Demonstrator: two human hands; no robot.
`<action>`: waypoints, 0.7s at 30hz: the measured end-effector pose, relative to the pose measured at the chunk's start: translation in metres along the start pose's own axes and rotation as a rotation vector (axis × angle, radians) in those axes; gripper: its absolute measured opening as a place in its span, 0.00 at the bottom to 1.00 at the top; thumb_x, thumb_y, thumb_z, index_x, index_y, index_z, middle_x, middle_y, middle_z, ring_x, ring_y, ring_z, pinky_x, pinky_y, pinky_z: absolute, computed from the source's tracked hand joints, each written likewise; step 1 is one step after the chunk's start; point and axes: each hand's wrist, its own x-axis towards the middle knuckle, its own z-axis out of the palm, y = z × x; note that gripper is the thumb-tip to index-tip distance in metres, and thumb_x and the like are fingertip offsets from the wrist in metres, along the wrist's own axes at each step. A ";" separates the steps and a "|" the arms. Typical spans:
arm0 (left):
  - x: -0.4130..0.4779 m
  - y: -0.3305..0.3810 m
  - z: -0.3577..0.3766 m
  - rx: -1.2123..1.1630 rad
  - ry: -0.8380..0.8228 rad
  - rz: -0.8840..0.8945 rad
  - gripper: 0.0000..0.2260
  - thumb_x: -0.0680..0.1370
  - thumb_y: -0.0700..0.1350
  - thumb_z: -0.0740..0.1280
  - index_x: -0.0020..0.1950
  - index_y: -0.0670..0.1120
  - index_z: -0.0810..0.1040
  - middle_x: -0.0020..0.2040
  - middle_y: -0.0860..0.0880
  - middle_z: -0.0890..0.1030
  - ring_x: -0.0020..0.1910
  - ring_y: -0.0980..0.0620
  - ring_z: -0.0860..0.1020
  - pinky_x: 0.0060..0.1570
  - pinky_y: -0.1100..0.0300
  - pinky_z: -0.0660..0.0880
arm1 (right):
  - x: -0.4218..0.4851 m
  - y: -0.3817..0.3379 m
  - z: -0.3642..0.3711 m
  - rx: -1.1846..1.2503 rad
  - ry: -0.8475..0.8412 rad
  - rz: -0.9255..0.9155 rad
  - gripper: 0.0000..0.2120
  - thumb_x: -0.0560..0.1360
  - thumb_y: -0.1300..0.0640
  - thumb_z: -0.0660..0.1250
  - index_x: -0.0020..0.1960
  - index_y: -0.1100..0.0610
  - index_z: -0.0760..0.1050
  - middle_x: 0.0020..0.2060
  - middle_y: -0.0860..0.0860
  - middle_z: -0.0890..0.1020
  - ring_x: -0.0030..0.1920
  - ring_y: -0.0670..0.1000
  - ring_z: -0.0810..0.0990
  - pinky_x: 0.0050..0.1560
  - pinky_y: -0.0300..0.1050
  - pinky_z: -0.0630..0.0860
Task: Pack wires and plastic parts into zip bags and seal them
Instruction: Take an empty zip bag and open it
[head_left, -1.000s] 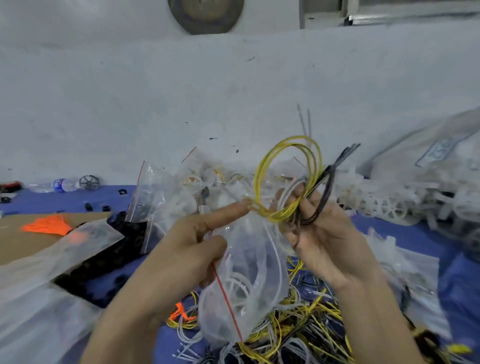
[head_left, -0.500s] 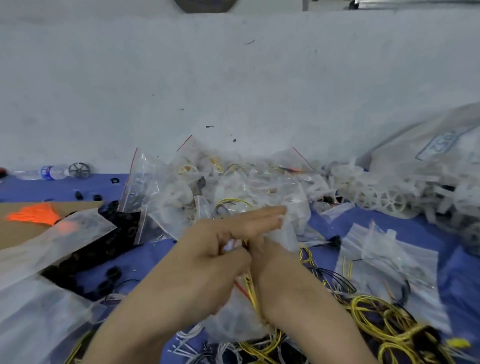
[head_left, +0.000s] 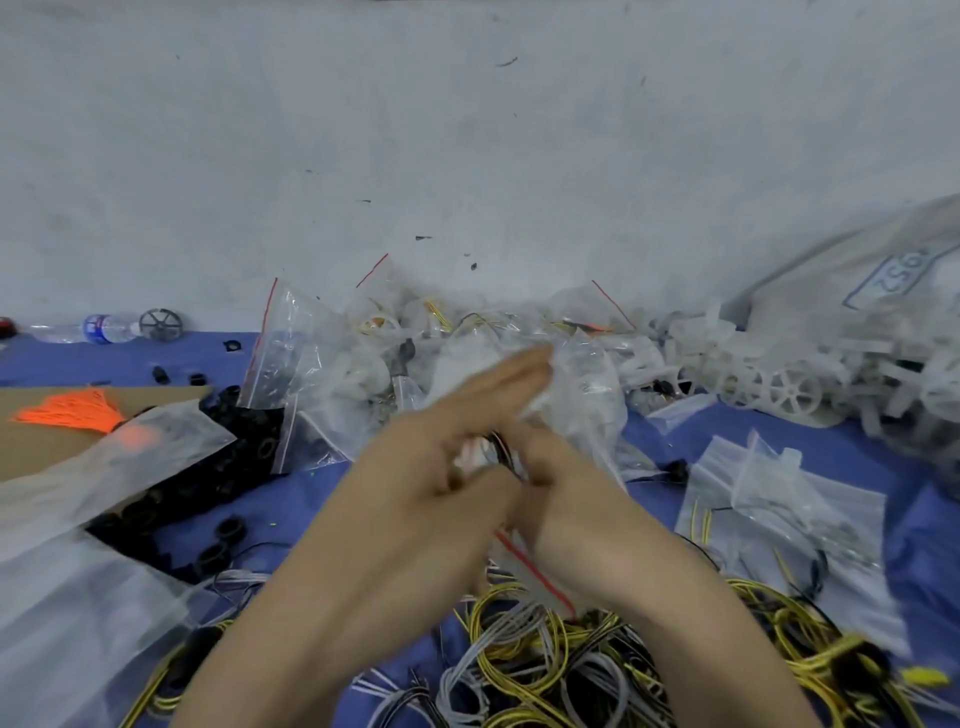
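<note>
Two hands meet at frame center: the left hand (head_left: 441, 467), fingers extended, and right hand (head_left: 576, 499) together grip one bag (head_left: 582, 384) holding wires (head_left: 498, 447).

Both hands are blurring at mid-frame: the left hand (head_left: 441, 467) is covering most of the right hand (head_left: 576, 499), hiding whatever the fingers are pinching. The zip bag (head_left: 582, 395) between them is smearing, contents unreadable. The wire pile (head_left: 545, 660) is running off the bottom edge, the printed sack (head_left: 893, 275) off the right.
</note>
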 end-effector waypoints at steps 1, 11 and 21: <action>0.002 0.001 -0.003 0.001 0.101 0.018 0.30 0.71 0.26 0.56 0.63 0.55 0.77 0.60 0.77 0.70 0.27 0.72 0.74 0.28 0.76 0.56 | -0.004 -0.003 0.004 -0.027 0.039 -0.026 0.18 0.81 0.59 0.54 0.70 0.60 0.64 0.66 0.59 0.67 0.66 0.57 0.68 0.53 0.42 0.64; 0.009 0.001 -0.010 0.010 0.370 -0.007 0.22 0.78 0.40 0.61 0.72 0.53 0.69 0.67 0.73 0.66 0.28 0.50 0.80 0.39 0.59 0.80 | -0.034 -0.010 -0.042 -0.335 0.041 -0.104 0.06 0.75 0.54 0.66 0.39 0.46 0.76 0.50 0.37 0.77 0.67 0.34 0.57 0.57 0.18 0.50; 0.004 -0.007 -0.044 0.719 0.409 0.201 0.09 0.67 0.51 0.56 0.35 0.55 0.75 0.60 0.64 0.70 0.55 0.67 0.70 0.48 0.68 0.65 | -0.028 0.007 -0.050 -0.087 0.358 0.060 0.16 0.74 0.65 0.67 0.34 0.47 0.76 0.36 0.48 0.80 0.29 0.41 0.80 0.35 0.31 0.76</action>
